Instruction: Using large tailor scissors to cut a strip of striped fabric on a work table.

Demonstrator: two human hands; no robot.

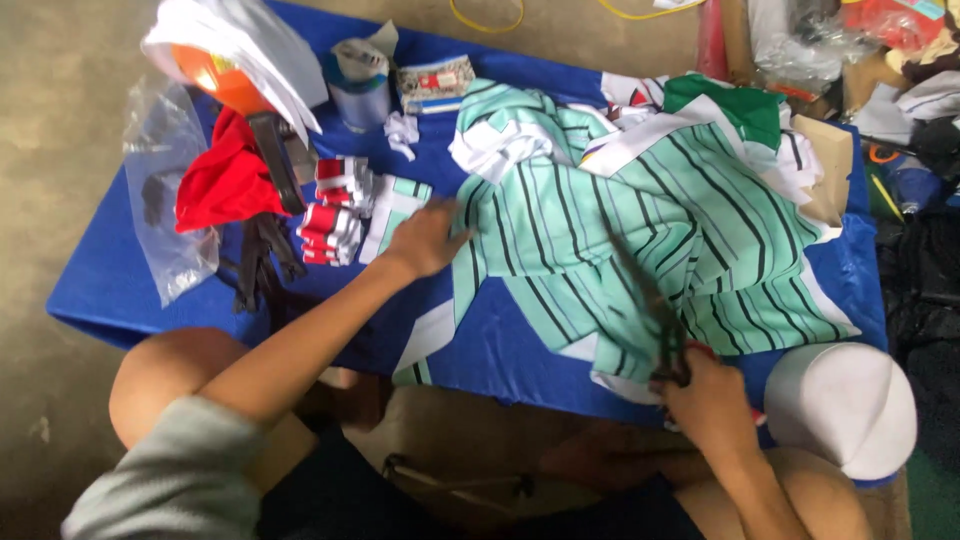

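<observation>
A mint-green fabric with black stripes and white trim (pixel 640 230) lies spread over a blue-covered table (pixel 120 280). My left hand (pixel 425 238) rests on the fabric's left edge, pressing it down beside a stack of red-and-white folded pieces (pixel 335 210). My right hand (pixel 705 395) grips the handles of dark scissors (pixel 650 300), whose blades point up and left over the striped fabric near the table's front edge.
A red cloth (pixel 225 175), black straps (pixel 260 255), a clear plastic bag (pixel 165 190), an orange-and-white object (pixel 235 55) and a tape roll (pixel 358 85) sit at the left. A white cap (pixel 845 405) lies at the front right. Clutter fills the back right.
</observation>
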